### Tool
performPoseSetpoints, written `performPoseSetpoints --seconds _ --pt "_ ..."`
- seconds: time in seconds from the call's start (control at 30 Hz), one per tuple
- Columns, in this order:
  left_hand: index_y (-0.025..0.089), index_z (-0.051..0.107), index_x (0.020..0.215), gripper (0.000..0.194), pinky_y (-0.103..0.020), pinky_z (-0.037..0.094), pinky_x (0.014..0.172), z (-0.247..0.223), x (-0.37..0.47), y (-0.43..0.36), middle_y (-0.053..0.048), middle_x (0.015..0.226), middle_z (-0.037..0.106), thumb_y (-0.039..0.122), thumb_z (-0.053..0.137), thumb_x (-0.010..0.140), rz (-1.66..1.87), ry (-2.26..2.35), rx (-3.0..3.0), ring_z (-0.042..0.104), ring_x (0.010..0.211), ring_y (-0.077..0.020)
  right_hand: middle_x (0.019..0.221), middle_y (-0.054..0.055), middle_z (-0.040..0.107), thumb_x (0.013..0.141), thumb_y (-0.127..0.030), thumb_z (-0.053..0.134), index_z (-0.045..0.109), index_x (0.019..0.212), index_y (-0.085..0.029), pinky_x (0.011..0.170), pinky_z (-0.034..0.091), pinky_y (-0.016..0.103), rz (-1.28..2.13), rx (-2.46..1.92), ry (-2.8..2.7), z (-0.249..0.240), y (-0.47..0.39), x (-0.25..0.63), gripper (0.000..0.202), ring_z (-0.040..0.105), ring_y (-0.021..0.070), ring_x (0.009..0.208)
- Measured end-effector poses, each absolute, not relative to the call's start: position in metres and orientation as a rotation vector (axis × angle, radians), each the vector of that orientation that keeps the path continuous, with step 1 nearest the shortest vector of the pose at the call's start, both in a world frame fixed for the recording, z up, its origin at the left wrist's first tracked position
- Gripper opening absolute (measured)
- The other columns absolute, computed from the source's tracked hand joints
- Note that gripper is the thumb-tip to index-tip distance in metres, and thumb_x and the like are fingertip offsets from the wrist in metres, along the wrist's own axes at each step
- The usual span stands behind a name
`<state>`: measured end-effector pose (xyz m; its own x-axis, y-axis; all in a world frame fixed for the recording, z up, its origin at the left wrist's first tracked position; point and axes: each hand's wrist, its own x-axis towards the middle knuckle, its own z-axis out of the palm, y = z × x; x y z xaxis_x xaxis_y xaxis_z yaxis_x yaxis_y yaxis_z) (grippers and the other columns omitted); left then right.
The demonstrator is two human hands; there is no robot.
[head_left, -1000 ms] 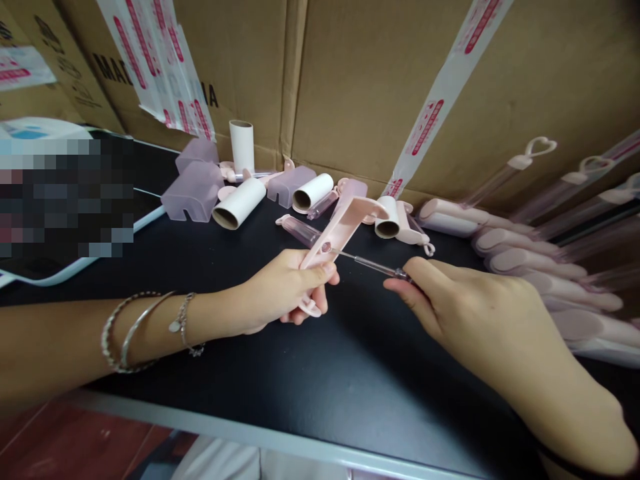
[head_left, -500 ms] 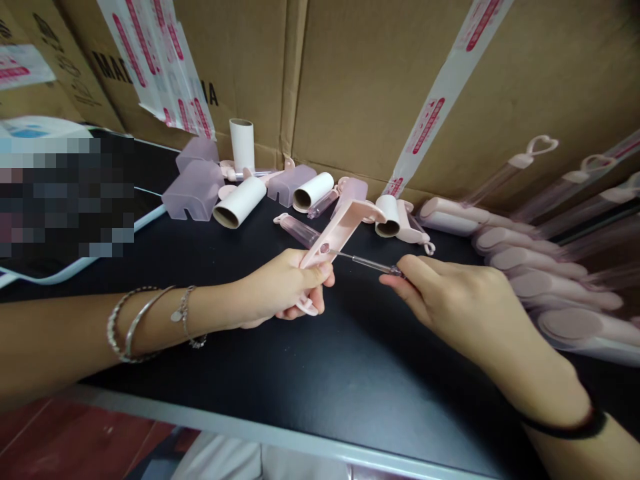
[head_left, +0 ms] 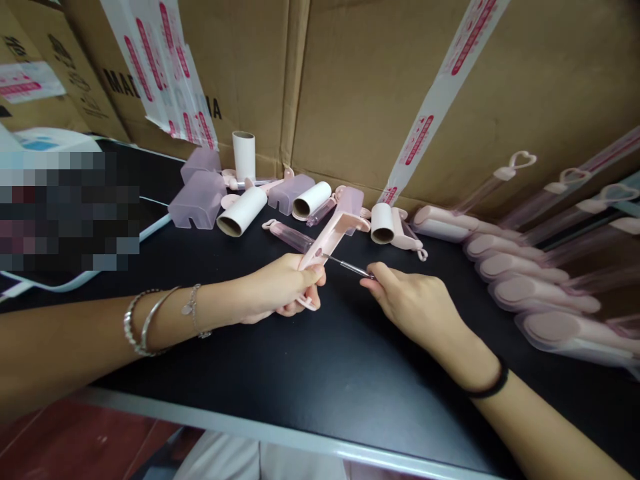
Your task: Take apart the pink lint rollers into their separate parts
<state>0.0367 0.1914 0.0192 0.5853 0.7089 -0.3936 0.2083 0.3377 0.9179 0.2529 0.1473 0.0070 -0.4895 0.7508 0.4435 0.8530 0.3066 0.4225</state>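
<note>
Centre of frame, above the black table (head_left: 350,373): left hand (head_left: 277,287) with fingers closed around a pink roller handle (head_left: 330,237), which slants up toward the cardboard boxes (head_left: 380,80). Right hand (head_left: 410,303), just right of it, fingertips pinched on a thin screwdriver (head_left: 345,265); its tip meets the handle near the left thumb. Upper centre, loose on the table: white paper cores (head_left: 243,211), one standing upright, and translucent pink covers (head_left: 197,200), the cores' hollows showing nothing inside. Right edge: row of finished pink rollers (head_left: 530,290) lying side by side.
</note>
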Motion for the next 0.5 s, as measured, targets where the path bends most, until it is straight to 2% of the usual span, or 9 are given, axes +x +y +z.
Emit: performPoseSetpoints --seconds 0.1,0.27,0.5 --pt "0.017 0.044 0.079 0.014 -0.014 0.019 0.034 0.019 0.038 0.19 0.003 0.054 0.051 0.028 0.044 0.088 0.458 0.992 1.273 0.03 0.036 -0.0031 0.059 0.0 0.061 0.097 -0.037 0.031 0.058 0.085 -0.018 0.048 0.023 0.025 -0.896 -1.562 -2.445 0.018 0.143 0.252 0.035 0.051 0.0118 0.044" --pt "0.016 0.048 0.085 0.017 -0.014 0.021 0.033 0.018 0.039 0.188 0.003 0.055 0.053 0.032 0.045 0.088 0.459 1.005 1.326 0.034 0.036 -0.0041 0.058 0.001 0.057 0.096 -0.035 0.029 0.05 0.071 -0.018 0.046 0.023 0.026 -0.821 -1.588 -2.446 0.028 0.135 0.251 0.037 0.051 0.0137 0.045" --pt "0.015 0.05 0.083 0.014 -0.014 0.02 0.031 0.02 0.041 0.187 0.002 0.054 0.054 0.028 0.044 0.088 0.481 1.049 1.315 0.033 0.033 -0.0037 0.049 -0.001 0.053 0.097 -0.035 0.025 0.047 0.07 -0.019 0.042 0.014 0.025 -0.75 -1.599 -2.458 0.021 0.133 0.248 0.038 0.044 0.0122 0.036"
